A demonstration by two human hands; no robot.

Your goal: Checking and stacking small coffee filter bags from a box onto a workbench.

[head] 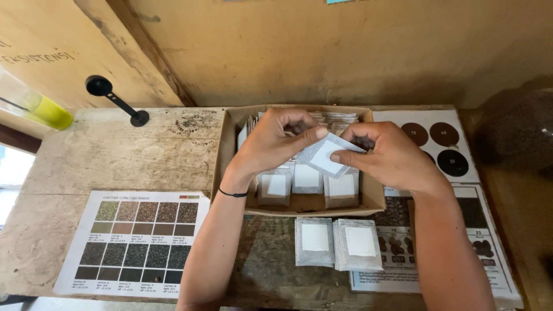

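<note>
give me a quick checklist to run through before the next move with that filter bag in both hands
1. Hold on the filter bag: ok. The left hand and the right hand both pinch it, one at each end.
2. Bag clear of the cardboard box: ok. It is held above the packs standing inside.
3. Whether the bag's top is open: cannot tell, the fingers cover its edges.
4. Stock in the box: ok. Rows of the same bags stand in it.
5. Two bags on the table: ok. They lie flat side by side just in front of the box.
6. Black scoop: ok. It lies off to the left, apart from both hands.
</note>
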